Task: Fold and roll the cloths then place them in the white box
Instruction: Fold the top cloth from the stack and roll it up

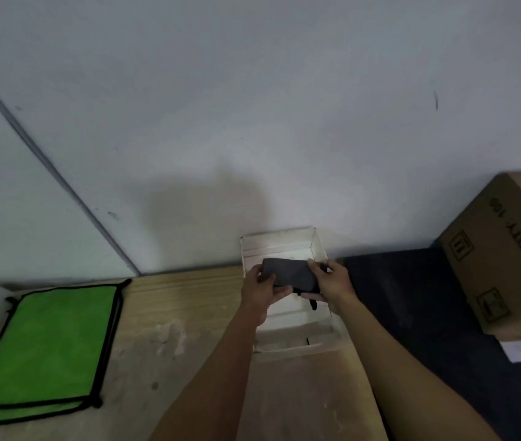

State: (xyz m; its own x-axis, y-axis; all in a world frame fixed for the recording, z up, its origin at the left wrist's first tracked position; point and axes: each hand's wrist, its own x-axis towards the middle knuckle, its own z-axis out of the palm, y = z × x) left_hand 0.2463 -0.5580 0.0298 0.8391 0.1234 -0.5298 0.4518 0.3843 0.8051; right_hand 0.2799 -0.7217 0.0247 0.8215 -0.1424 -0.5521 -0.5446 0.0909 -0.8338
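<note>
A rolled dark grey cloth (pixel 289 273) hangs just over the open white box (pixel 318 246), which stands against the wall. My left hand (pixel 260 288) grips the roll's left end and my right hand (pixel 332 283) grips its right end. A short black loop dangles from the roll's underside. Two green cloths with black edging (pixel 49 345) lie flat and stacked at the table's left. My arms hide the box's left wall and part of its right wall.
A wooden table (pixel 173 329) carries everything. A dark mat (pixel 427 297) lies right of the box, with a brown cardboard carton (pixel 507 249) on it at the far right and a small white label (pixel 518 351) in front. A grey wall rises close behind.
</note>
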